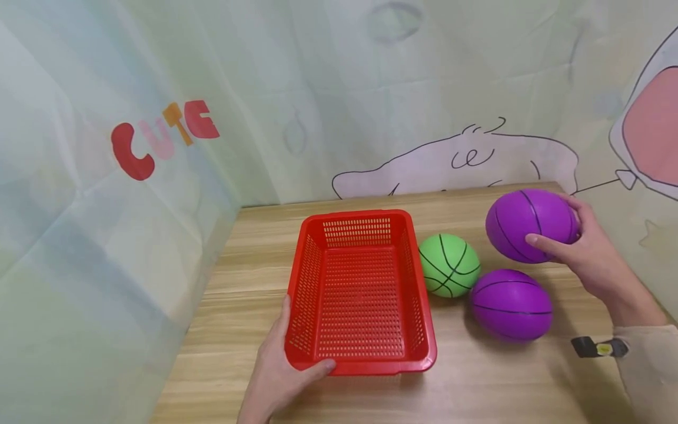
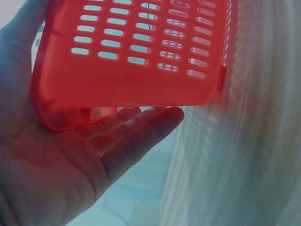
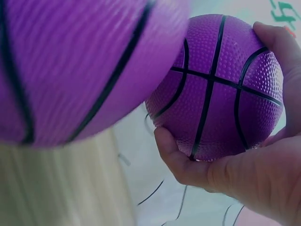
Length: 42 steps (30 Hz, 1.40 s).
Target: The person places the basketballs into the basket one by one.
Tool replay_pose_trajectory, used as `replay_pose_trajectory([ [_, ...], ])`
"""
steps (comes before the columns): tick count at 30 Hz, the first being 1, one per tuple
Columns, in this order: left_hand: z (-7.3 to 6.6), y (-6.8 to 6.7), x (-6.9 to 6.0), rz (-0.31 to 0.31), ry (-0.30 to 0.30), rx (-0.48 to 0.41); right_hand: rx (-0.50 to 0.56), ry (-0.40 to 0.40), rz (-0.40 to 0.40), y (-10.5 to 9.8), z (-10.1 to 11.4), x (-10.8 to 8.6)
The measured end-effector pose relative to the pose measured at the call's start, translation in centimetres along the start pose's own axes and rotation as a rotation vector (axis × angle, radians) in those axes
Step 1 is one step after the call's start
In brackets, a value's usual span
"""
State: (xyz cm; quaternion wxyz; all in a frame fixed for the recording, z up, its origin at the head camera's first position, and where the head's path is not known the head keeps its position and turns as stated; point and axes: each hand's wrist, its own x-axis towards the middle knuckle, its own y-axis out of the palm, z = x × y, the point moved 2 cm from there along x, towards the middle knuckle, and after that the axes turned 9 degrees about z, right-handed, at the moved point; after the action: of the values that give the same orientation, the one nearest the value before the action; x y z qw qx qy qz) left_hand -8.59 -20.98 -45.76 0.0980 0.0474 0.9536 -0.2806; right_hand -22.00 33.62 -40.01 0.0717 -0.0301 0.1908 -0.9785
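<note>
A red plastic basket (image 1: 365, 369) with perforated walls stands upright on the table. My left hand (image 1: 275, 368) rests at its near left corner. The thumb lies along the front rim; in the left wrist view, the straight fingers (image 2: 141, 136) reach under the rim along the outside wall. On the right, my right hand (image 1: 593, 253) grips a purple ball (image 1: 529, 227) with black lines, raised above the table. The right wrist view shows this purple ball (image 3: 221, 89) between thumb and fingers. A second purple ball (image 1: 511, 306) sits just below it on the table.
A green ball (image 1: 449, 265) with black lines sits between the basket's right side and the lower purple ball. The wooden table (image 1: 238, 265) meets a printed cloth (image 1: 296, 118) hanging behind and to the left. A dark strap with a small yellow piece (image 1: 601, 347) is by the right sleeve.
</note>
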Motion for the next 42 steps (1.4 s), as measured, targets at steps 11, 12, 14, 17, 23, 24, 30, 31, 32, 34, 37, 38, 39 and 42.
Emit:
replay_pose_trajectory([
  [11,-0.2,-0.1,0.7,-0.015,0.033,0.019,-0.018,-0.055,-0.048,1.4,4.5,-1.0],
  [12,-0.2,-0.1,0.8,-0.017,0.038,0.022,-0.032,-0.052,-0.053,1.6,4.8,-1.2],
  [14,-0.3,-0.1,0.9,-0.016,0.041,0.025,-0.036,-0.053,-0.054,2.0,5.3,-1.4],
  [17,-0.4,-0.1,1.0,-0.010,0.037,0.021,-0.025,-0.064,-0.043,2.6,6.0,-1.7],
  [23,-0.4,-0.1,1.0,0.000,0.021,0.003,0.073,-0.108,0.002,4.6,7.1,-1.9],
  [24,-0.4,0.0,0.9,0.000,0.018,-0.002,0.090,-0.109,0.013,5.1,7.3,-1.9],
  [30,-0.4,0.3,0.3,-0.011,-0.011,-0.081,0.039,-0.087,0.056,8.1,8.1,-2.2],
  [31,-0.4,0.3,0.2,-0.012,-0.018,-0.095,0.026,-0.088,0.062,8.6,8.2,-2.2],
  [32,-0.4,0.4,0.2,-0.012,-0.024,-0.107,0.026,-0.087,0.071,9.0,8.3,-2.1],
  [34,-0.4,0.5,0.1,-0.009,-0.035,-0.121,0.033,-0.097,0.093,9.9,8.4,-1.9],
  [37,-0.4,0.5,0.0,-0.005,-0.042,-0.122,0.049,-0.104,0.123,11.2,8.6,-1.7],
  [38,-0.4,0.5,0.0,-0.003,-0.042,-0.119,0.055,-0.106,0.132,11.6,8.7,-1.7],
  [39,-0.4,0.5,0.0,-0.001,-0.040,-0.116,0.062,-0.113,0.144,12.0,8.8,-1.6],
  [42,-0.4,0.4,0.0,0.003,-0.035,-0.124,0.090,-0.138,0.181,13.3,8.9,-1.4],
])
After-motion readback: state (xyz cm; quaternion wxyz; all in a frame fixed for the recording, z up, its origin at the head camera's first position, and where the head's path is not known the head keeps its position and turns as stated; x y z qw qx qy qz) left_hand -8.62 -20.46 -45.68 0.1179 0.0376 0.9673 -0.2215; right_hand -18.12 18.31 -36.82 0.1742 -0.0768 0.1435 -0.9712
